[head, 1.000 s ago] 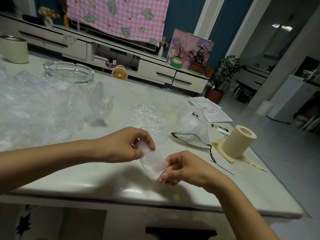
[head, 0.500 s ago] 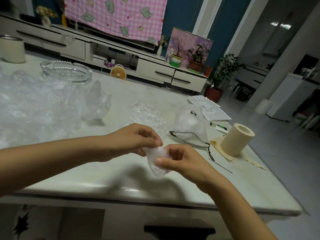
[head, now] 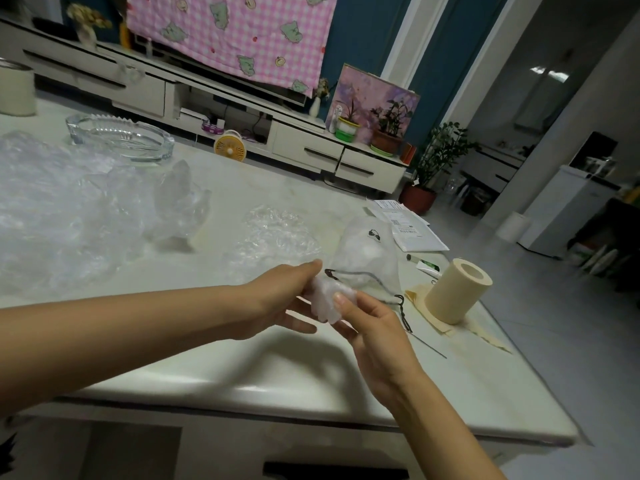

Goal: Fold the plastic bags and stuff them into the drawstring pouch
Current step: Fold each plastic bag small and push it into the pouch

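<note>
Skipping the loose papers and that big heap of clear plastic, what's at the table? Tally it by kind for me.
Plastic bags: 2, the folded bag pinched by the left hand and right hand, the crumpled bag lying loose
Drawstring pouch: 1
Glass dish: 1
Cream roll: 1
Cream canister: 1
Small tube: 1
Total: 7

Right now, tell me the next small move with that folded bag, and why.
Probably carry the folded bag forward into the drawstring pouch. Both the left hand and right hand pinch it, already compacted, and the pouch lies on the table just beyond them, its corded mouth seemingly open toward the hands.
</note>
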Motion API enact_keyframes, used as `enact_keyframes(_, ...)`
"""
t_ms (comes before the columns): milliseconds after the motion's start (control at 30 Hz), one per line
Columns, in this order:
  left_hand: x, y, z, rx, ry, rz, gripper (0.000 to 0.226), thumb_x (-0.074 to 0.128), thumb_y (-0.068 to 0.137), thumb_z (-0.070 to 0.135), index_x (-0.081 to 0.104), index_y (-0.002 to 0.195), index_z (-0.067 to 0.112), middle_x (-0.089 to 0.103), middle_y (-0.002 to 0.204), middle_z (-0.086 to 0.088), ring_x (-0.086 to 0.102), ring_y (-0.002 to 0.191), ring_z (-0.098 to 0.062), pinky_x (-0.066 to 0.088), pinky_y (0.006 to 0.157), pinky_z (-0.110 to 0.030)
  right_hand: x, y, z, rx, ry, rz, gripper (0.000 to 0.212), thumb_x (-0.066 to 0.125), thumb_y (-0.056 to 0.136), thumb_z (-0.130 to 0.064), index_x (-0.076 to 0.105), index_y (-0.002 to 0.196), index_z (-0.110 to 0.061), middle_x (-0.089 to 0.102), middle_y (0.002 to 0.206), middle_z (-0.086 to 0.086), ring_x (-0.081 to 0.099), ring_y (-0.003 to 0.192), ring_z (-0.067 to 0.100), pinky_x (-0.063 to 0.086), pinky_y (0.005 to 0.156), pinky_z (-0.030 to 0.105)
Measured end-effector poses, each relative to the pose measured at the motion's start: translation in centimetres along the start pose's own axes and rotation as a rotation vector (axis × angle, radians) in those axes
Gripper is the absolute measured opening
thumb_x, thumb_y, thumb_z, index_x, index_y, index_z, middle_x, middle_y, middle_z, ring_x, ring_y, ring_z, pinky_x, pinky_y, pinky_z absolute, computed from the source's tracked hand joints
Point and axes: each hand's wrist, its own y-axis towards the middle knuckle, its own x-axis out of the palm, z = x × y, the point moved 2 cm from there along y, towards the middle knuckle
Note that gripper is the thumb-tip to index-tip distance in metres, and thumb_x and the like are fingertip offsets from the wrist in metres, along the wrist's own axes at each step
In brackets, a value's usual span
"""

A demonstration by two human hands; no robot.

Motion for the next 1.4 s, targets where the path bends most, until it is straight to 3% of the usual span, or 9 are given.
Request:
enact_keyframes(100,1.1,0.6,-0.4,0.061,0.165,-0.079,0.049,0.038,0.092,0.054,0.068,0.104,0.016,0.068,0.088,0.003,0.062,0.081,-0.012,0.052,0.070,-0.027,-0.1,0.3,0.0,0.049,0.044,0.101,0.015,0.055,0.091,-0.008,0.069,0.096,-0.006,0.072,0.087,0.005,0.065,0.080,0.012,0.051,0.082,0.024)
enact_keyframes(400,2.5,4.1,-1.7,0.014,0.109,-0.094,0.017,0.050,0.094,0.005,0.065,0.102,0.007,0.061,0.085,-0.007,0.054,0.057,-0.007,0.046,0.057,-0.018,-2.9,1.3,0.0,0.188,0.036,0.235,0.011,0.057,0.088,-0.007,0.068,0.086,-0.006,0.067,0.083,0.011,0.062,0.080,0.023,0.051,0.070,0.028)
enact_keyframes(533,3.4,5.8,-1.7,0.059,0.148,-0.062,0.025,0.045,0.095,0.003,0.064,0.086,0.017,0.057,0.070,0.002,0.051,0.054,-0.006,0.043,0.054,-0.017,-4.4,2.0,0.4,0.177,0.043,0.310,0.022,0.066,0.082,0.001,0.057,0.100,-0.009,0.067,0.099,0.015,0.067,0.085,0.025,0.054,0.070,0.026)
enact_keyframes(733,4.6,7.1,-1.8,0.022,0.221,-0.166,0.020,0.048,0.097,0.012,0.062,0.084,0.019,0.059,0.068,0.002,0.052,0.051,-0.007,0.040,0.048,-0.017,-6.2,3.6,1.7,0.197,0.056,0.310,0.011,0.062,0.083,0.005,0.063,0.084,-0.005,0.065,0.074,0.010,0.061,0.057,0.014,0.053,0.059,0.024)
enact_keyframes(833,4.6,8.4,-1.7,0.128,0.379,-0.014,0.018,0.047,0.098,0.027,0.057,0.092,0.013,0.058,0.084,-0.006,0.059,0.066,-0.020,0.047,0.058,-0.027,-7.1,4.3,1.8,0.160,0.095,0.474,0.014,0.062,0.084,0.006,0.059,0.079,-0.007,0.060,0.070,0.010,0.056,0.058,0.015,0.047,0.047,0.015)
enact_keyframes(933,3.8,10.0,-1.1,0.534,1.034,0.272,0.034,0.039,0.099,0.036,0.057,0.119,0.014,0.052,0.121,-0.009,0.049,0.113,-0.027,0.039,0.092,-0.034,-7.9,5.1,2.2,0.090,-0.031,0.607,0.015,0.063,0.082,0.006,0.058,0.078,-0.008,0.057,0.069,0.006,0.054,0.059,0.016,0.044,0.050,0.016)
enact_keyframes(1067,4.2,11.9,-1.7,0.637,1.457,0.106,0.070,0.009,0.086,0.046,0.051,0.132,0.014,0.029,0.152,-0.012,0.022,0.140,-0.029,0.016,0.110,-0.032,-8.6,5.6,2.7,0.013,-0.261,0.694,0.015,0.068,0.078,-0.002,0.060,0.073,-0.014,0.061,0.074,0.000,0.056,0.075,0.019,0.044,0.070,0.028)
enact_keyframes(1233,5.3,13.6,-2.6,0.834,1.557,0.113,0.037,0.032,0.076,0.020,0.065,0.082,0.004,0.062,0.116,-0.026,0.060,0.107,-0.044,0.050,0.085,-0.049,-9.4,5.6,3.2,0.029,-0.407,0.779,0.009,0.066,0.080,-0.010,0.062,0.076,-0.017,0.063,0.080,-0.002,0.059,0.082,0.018,0.040,0.070,0.023)
enact_keyframes(1400,5.5,13.8,-2.9,0.878,1.559,0.122,0.034,0.029,0.065,0.013,0.062,0.072,0.005,0.062,0.115,-0.028,0.062,0.102,-0.044,0.052,0.080,-0.053,-10.2,5.9,3.4,0.032,-0.389,0.787,0.007,0.068,0.078,-0.011,0.063,0.077,-0.016,0.062,0.077,-0.003,0.057,0.080,0.016,0.037,0.067,0.023)
